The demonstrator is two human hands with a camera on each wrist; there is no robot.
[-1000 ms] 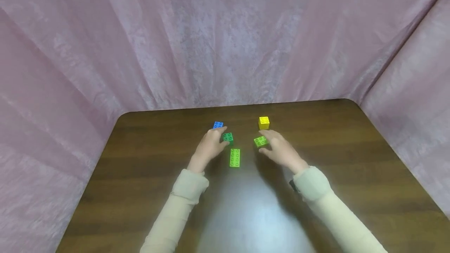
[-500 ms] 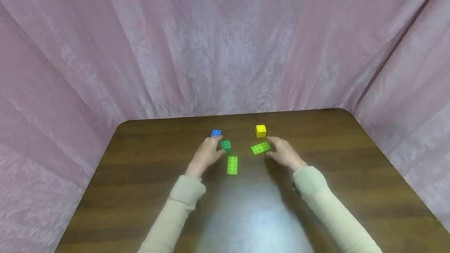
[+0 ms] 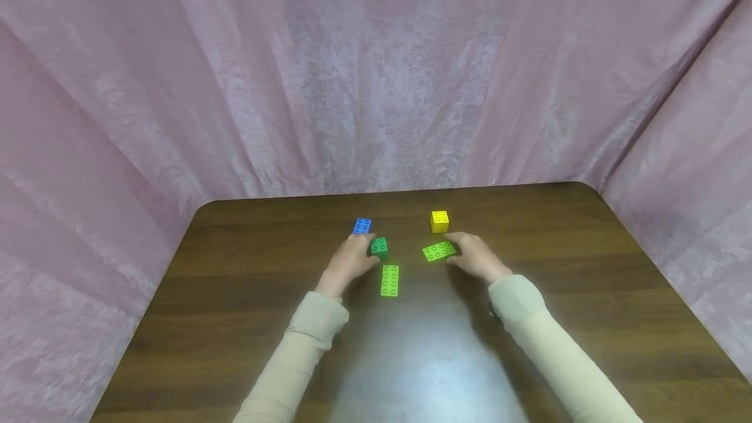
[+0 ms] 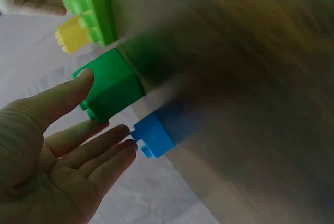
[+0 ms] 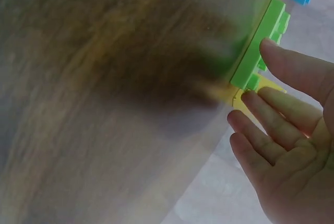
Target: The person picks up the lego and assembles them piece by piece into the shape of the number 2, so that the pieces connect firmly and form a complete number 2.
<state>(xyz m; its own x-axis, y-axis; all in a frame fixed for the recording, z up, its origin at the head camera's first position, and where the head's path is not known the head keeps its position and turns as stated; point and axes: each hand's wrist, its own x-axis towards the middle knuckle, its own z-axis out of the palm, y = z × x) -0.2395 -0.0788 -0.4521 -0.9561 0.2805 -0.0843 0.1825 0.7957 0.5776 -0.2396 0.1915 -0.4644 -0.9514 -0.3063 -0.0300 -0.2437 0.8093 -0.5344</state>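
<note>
Hands beside green bricks; contact unclear.

Smooth plastic bricks, glossy tabletop

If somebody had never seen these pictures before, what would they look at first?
Probably the bright yellow block, standing out near the far edge of the dark brown table. Next might be the two hands reaching in from the near side: the left hand at the dark green block, the right hand at the farther lime block. Behind everything hangs a big pink curtain.
</note>
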